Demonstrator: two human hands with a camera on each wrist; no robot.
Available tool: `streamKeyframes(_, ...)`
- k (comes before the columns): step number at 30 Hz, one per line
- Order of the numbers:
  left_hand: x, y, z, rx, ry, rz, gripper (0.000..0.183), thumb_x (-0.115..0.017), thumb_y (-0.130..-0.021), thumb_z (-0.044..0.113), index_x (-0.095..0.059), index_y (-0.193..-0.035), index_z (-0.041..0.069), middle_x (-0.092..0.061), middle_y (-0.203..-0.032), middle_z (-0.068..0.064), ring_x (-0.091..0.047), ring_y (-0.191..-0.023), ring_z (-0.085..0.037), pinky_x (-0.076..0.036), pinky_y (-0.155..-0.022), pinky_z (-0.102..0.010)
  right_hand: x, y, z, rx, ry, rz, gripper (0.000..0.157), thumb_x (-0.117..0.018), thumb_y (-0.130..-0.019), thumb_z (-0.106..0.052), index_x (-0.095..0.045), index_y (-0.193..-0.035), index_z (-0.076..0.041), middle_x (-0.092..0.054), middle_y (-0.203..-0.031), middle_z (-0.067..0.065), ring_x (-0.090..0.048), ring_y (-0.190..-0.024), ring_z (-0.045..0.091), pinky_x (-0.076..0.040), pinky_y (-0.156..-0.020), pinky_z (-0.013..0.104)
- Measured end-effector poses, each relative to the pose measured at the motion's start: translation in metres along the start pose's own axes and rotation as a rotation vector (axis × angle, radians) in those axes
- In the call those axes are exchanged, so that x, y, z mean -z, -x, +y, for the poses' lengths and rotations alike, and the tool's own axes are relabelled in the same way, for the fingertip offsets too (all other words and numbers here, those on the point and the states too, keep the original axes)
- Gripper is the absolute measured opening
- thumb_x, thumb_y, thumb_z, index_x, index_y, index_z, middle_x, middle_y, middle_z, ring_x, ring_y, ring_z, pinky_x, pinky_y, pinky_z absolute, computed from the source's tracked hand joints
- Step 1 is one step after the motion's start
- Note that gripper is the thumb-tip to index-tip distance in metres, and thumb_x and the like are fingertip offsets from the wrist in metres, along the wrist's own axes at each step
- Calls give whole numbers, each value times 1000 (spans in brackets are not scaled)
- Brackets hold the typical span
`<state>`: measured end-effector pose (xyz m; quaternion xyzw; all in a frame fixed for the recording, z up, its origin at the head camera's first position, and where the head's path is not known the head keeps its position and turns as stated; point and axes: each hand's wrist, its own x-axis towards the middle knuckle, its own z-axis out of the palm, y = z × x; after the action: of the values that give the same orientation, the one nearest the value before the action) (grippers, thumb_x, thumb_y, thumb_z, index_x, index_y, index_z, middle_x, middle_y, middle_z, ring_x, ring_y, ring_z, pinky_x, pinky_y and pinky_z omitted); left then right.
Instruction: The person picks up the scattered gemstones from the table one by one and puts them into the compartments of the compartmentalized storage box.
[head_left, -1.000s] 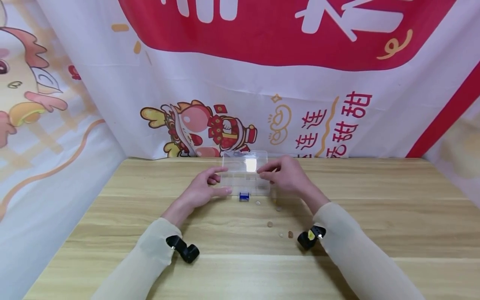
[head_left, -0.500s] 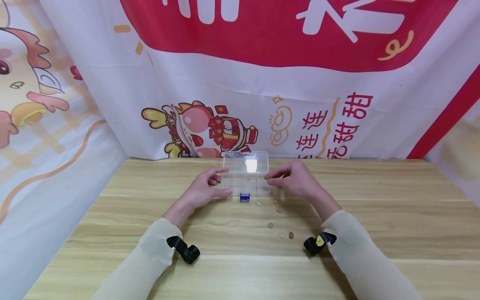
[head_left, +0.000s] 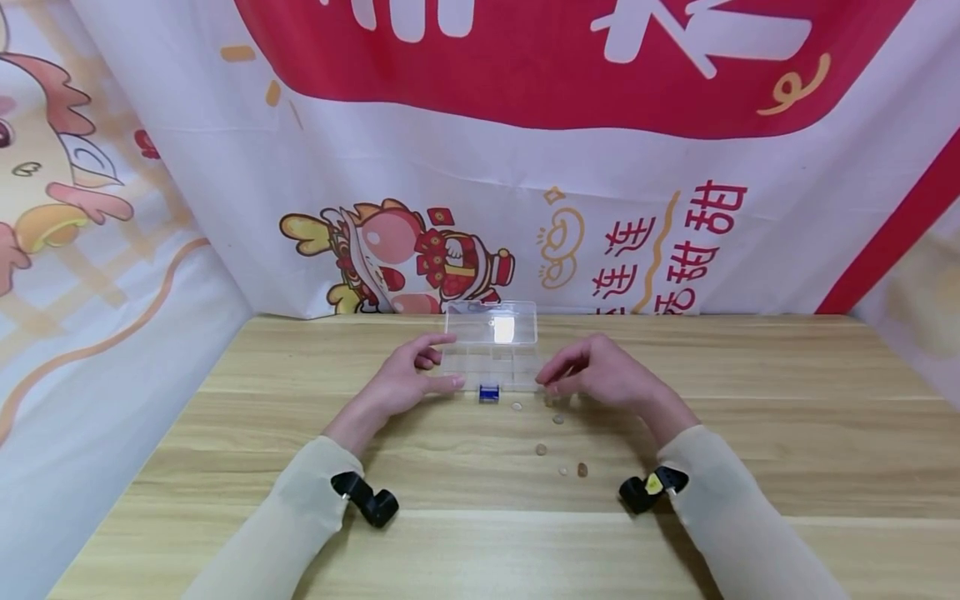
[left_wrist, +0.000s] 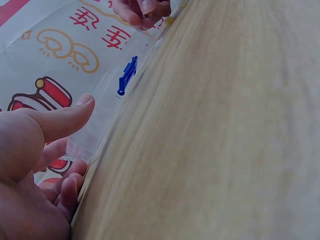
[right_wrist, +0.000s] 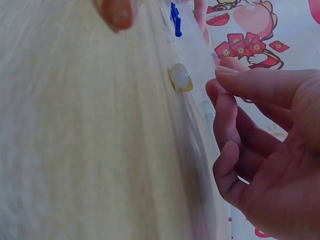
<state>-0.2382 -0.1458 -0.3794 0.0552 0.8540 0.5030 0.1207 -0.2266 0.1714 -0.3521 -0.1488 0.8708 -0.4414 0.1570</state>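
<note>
A clear plastic compartment box (head_left: 477,362) lies on the table with its lid (head_left: 468,323) raised at the back and a blue latch (head_left: 489,394) in front. My left hand (head_left: 397,382) holds the box's left end, thumb at the front edge and index finger by the hinge side. By the front right corner is my right hand (head_left: 603,372), low over the table, thumb and index tips close together. Nothing shows between them in the right wrist view. Just beside those fingertips sit a whitish pebble (right_wrist: 179,76) and a yellow pebble (right_wrist: 189,86).
Several small pebbles lie on the wooden table (head_left: 465,550) in front of the box, among them a reddish-brown pebble (head_left: 582,470), a tan pebble (head_left: 541,450) and a grey one (head_left: 558,419). A printed cloth (head_left: 420,158) hangs right behind the table.
My right hand has moved from over the box's right compartments, out to the right and down toward the pebbles by its front corner. The left hand stays at the box.
</note>
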Motion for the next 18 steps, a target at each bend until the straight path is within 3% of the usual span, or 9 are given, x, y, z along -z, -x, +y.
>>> streamKeyframes(8,0,2,-1,15,0,0,71,-86,-90,27,-54,-154,28,-54,-132,-7,-46,-120,-27,-39,-106,-42,0,-1,5,-6,-10,-69,21,-79,-89,-1,-82,-107,-10,-79,-106,6,-71,-94,19,-57,-88,33)
streamKeyframes(18,0,1,2,18,0,-2,71,-86,-91,27,-54,-154,28,-53,-132,-7,-46,-120,-27,-39,-107,-42,-2,-2,6,-30,31,-96,22,-80,-87,1,-84,-104,-12,-81,-99,3,-70,-90,17,-56,-85,32)
